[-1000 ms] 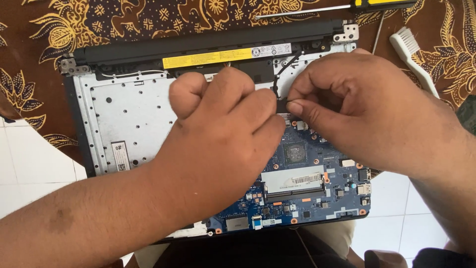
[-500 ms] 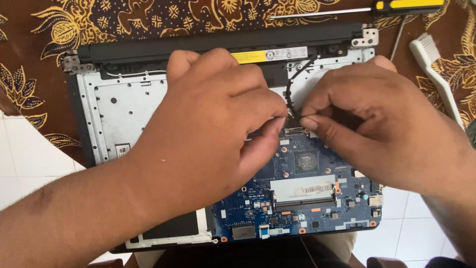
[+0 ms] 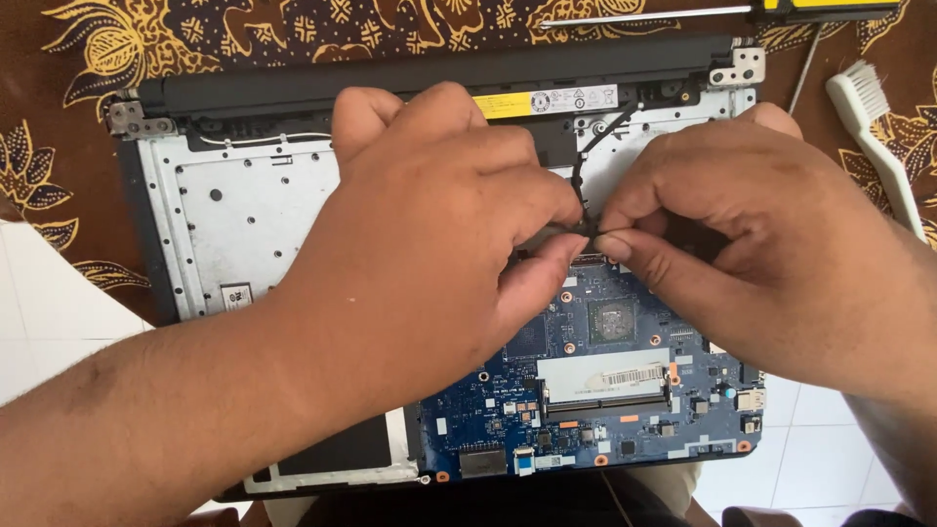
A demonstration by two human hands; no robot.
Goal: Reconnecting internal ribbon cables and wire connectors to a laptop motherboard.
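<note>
Right between your 2 sets of fingertips sits the thin black cable (image 3: pixel 584 185), and that is where both hands meet. Your left hand (image 3: pixel 429 244) lies knuckles-up, its fingers curled and pressed together, thumb and forefinger pinching the cable's lower end. Your right hand (image 3: pixel 761 263) faces it from the other side, thumb and forefinger closed on the same end, so the fingertips of both hands nearly touch. From that pinch the cable climbs away from you, bending toward the black hinge bar (image 3: pixel 390 83) beyond your knuckles.

Just under your fingertips, on the side nearer you, lies the blue circuit board (image 3: pixel 595 390) with a square chip (image 3: pixel 613 322) and a long slot bearing a white label (image 3: pixel 610 376). Beneath your left hand and past its wrist spreads the silver metal frame (image 3: pixel 244 234) of the opened laptop.

Beyond your right hand, on the patterned brown cloth (image 3: pixel 293 29), rest a white brush (image 3: pixel 874 137) and, further off, a screwdriver with a yellow and black handle (image 3: pixel 722 12).
</note>
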